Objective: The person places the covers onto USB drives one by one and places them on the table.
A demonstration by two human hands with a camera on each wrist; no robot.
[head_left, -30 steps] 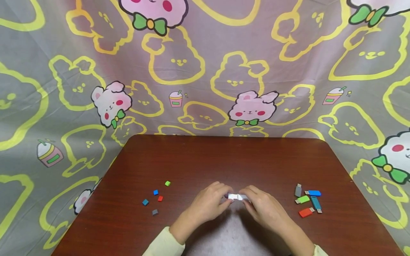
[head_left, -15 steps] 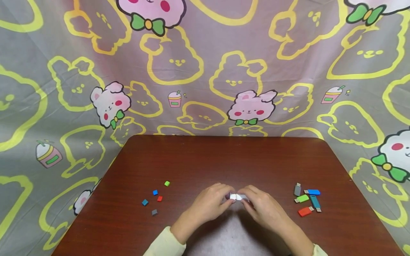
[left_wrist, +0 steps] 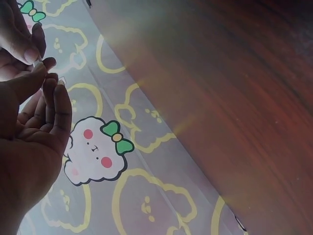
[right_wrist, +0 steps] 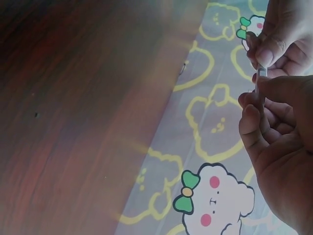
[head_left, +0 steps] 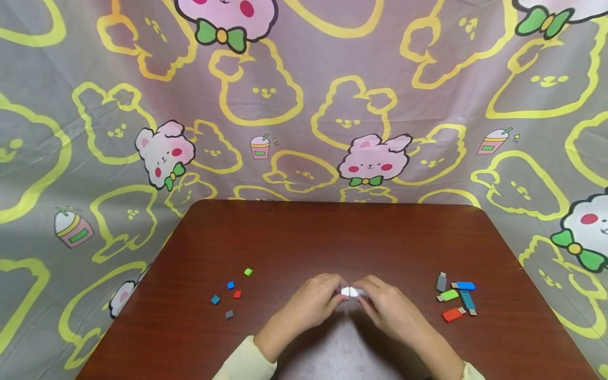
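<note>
Over the front middle of the table, in the head view, my two hands meet at a small white USB flash drive (head_left: 356,292). My left hand (head_left: 311,301) pinches its white cap (head_left: 345,291) between thumb and fingers. From the other side my right hand (head_left: 391,309) pinches the drive's body. Only a thin dark line shows between cap and body. In the right wrist view a pale strip of the drive (right_wrist: 261,73) shows between the two hands' fingertips. Fingers hide most of it in the left wrist view.
To the left lie several small loose caps, among them a red cap (head_left: 237,294) and a lime cap (head_left: 248,272). Uncapped flash drives lie at right, including a blue drive (head_left: 465,286) and a red drive (head_left: 453,315). A patterned curtain (head_left: 304,105) stands behind the brown table (head_left: 332,232).
The cap and drive body have come together; the gap with the connector between them has narrowed to a thin line. My left hand has shifted slightly to the right.
</note>
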